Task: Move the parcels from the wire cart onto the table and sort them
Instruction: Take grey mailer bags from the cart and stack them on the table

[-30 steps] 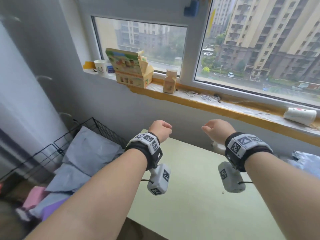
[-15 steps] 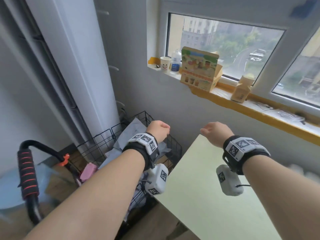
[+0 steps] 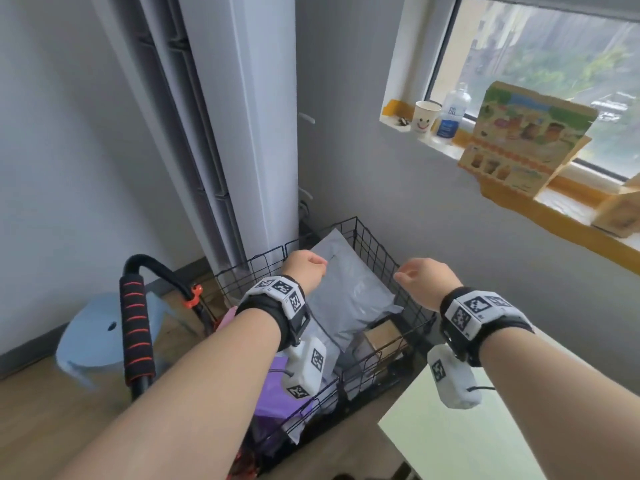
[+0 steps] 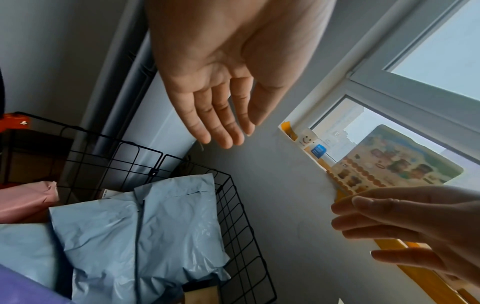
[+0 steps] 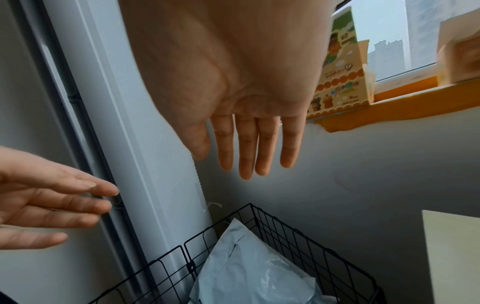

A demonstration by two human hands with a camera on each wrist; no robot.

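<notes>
Both hands hover empty, left hand (image 3: 306,268) and right hand (image 3: 427,280) with fingers (image 4: 223,125) released. Just beyond, at twelve o'clock, the grey plastic mailer (image 3: 349,289) tops the black wire cart (image 3: 377,244); probably light, soft, slippery, best gripped at both edges.

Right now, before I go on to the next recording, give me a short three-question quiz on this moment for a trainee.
1. True or false: the left hand is gripping a parcel.
2. Which parcel lies on top in the wire cart, below both hands? A) grey poly mailer B) pink parcel C) purple bag
3. Fill in: on the windowsill, a smiley paper cup stands beside a clear ____ with a blue label.

Key
1. False: both the left hand and the right hand are open with straight fingers, above the cart and touching nothing.
2. A
3. bottle
</notes>
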